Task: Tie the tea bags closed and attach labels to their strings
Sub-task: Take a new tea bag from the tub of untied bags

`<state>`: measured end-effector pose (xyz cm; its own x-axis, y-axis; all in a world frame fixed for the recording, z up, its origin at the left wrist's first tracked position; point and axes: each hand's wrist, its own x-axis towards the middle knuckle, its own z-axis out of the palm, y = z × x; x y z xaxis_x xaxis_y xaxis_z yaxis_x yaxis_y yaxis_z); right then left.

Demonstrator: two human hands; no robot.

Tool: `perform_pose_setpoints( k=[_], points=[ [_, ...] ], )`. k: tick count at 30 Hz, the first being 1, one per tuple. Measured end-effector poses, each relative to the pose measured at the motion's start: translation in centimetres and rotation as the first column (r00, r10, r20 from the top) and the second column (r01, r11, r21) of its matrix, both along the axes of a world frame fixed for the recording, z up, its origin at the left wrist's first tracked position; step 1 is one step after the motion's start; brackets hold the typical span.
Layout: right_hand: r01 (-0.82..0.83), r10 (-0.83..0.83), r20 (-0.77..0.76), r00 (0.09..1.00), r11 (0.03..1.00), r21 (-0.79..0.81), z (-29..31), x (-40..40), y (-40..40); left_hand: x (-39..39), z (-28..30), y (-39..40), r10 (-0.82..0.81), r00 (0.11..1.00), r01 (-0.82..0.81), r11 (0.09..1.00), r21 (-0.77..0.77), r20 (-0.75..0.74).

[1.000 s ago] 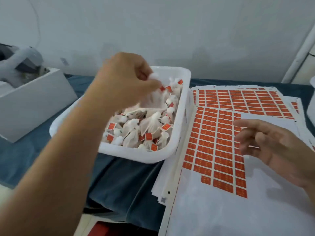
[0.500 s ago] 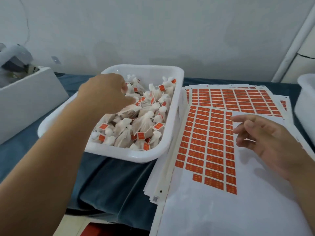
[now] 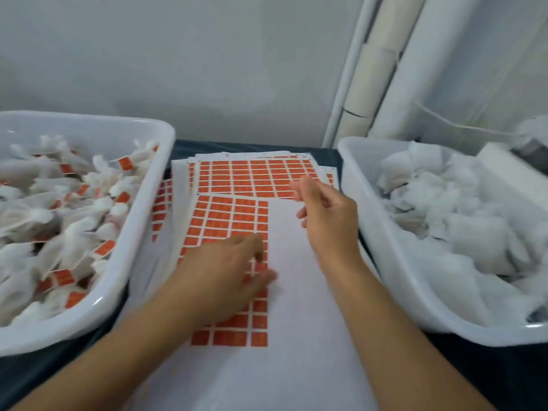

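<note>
Both hands (image 3: 225, 280) over label sheet (image 3: 296, 336) between bins (image 3: 142, 232).

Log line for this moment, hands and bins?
left hand over label sheet, empty | right hand raised, empty | left bin labelled bags | right bin unlabelled bags

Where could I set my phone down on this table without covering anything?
The roomiest bare patch is the peeled white part of the top label sheet, between the remaining orange labels and the right tub. Dark cloth shows at the near right corner. Both tubs are heaped, and the left hand and right hand hover mid-sheet.
</note>
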<state>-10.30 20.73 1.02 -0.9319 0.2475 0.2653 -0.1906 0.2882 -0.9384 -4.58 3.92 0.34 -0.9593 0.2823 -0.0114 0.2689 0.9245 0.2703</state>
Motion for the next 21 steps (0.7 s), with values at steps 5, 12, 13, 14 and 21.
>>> perform_pose_setpoints(
  k=[5,12,13,14,21],
  points=[
    [0.057,-0.029,-0.198,0.98,0.989,0.138,4.6,-2.4,-0.4,-1.5,-3.1,-1.9,0.065,0.997,-0.067,0.997,-0.032,-0.047],
    [0.236,-0.233,-0.053,0.971,0.906,0.351,10.0,-9.7,5.8,-1.6,-3.4,-1.0,0.149,0.987,-0.152,0.988,-0.041,-0.061],
    [0.244,-0.281,0.007,0.96,0.848,0.47,9.9,-10.4,8.1,-1.7,-3.5,-1.1,0.163,0.984,-0.165,0.986,-0.033,-0.066],
    [0.233,-0.34,0.069,0.938,0.765,0.601,9.6,-10.9,10.6,-1.9,-3.6,-1.2,0.177,0.982,-0.179,0.983,-0.023,-0.071],
    [0.062,-0.39,0.214,0.895,0.585,0.809,7.4,-11.4,20.9,-2.3,-4.3,-1.6,0.254,0.963,-0.246,0.965,0.093,-0.086]
  ],
)
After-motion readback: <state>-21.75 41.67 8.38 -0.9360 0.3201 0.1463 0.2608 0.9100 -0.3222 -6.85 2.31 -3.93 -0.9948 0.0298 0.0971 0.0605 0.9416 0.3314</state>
